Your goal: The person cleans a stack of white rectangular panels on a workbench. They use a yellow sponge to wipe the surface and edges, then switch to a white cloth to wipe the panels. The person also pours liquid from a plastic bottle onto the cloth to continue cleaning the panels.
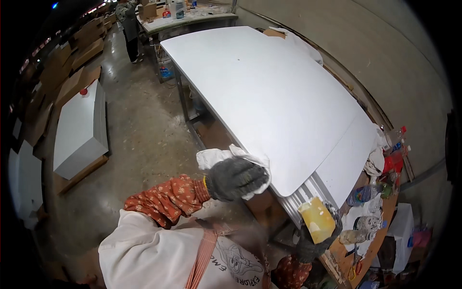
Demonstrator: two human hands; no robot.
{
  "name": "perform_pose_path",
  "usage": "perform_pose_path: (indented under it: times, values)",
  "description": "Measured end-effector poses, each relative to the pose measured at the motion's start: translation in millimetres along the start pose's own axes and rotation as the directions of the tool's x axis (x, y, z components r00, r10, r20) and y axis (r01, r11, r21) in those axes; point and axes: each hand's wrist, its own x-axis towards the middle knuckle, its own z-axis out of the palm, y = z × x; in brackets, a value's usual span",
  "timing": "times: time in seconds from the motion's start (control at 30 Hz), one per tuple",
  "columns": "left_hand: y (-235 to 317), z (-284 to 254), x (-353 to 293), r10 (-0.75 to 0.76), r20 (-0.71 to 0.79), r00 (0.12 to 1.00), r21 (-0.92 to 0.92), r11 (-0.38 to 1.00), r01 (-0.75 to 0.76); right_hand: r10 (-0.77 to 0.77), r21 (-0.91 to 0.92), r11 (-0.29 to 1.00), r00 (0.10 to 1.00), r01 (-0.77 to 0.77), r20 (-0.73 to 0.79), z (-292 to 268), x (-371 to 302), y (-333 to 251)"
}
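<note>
My left hand (234, 179), in a dark grey work glove, is closed over a white cloth (211, 157) at the near left edge of a large white panel (269, 91). Part of the cloth hangs out to the left of the glove. In my right hand (310, 248), also dark-gloved, is a flat yellow piece (316, 219) with whitish smears at its top. It is tilted up beside the panel's near corner, and it partly hides the fingers behind it. A second white panel (344, 178) shows under the first, near silvery metal rails (301, 196).
At right, a wooden board (385, 231) carries several plastic bottles (364, 193), rags (374, 161) and orange-handled scissors (356, 267). To the left, a stack of white panels (82, 127) sits on the floor. A person (127, 26) stands near a cluttered far table (192, 19); a wall (385, 48) runs along the right.
</note>
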Motion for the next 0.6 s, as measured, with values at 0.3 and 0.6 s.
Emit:
perform_pose_path:
  times: [0.3,0.6]
  values:
    - [-137,-31,-24,-0.08,-0.418,0.905,0.411,0.872,0.267,-0.066,-0.234,0.972,0.987,0.03,-0.149,-42,-50,57]
    - [-157,-29,-19,-0.124,-0.419,0.899,0.4,0.864,0.305,0.35,0.289,0.928,0.818,-0.236,-0.457,-41,-59,32]
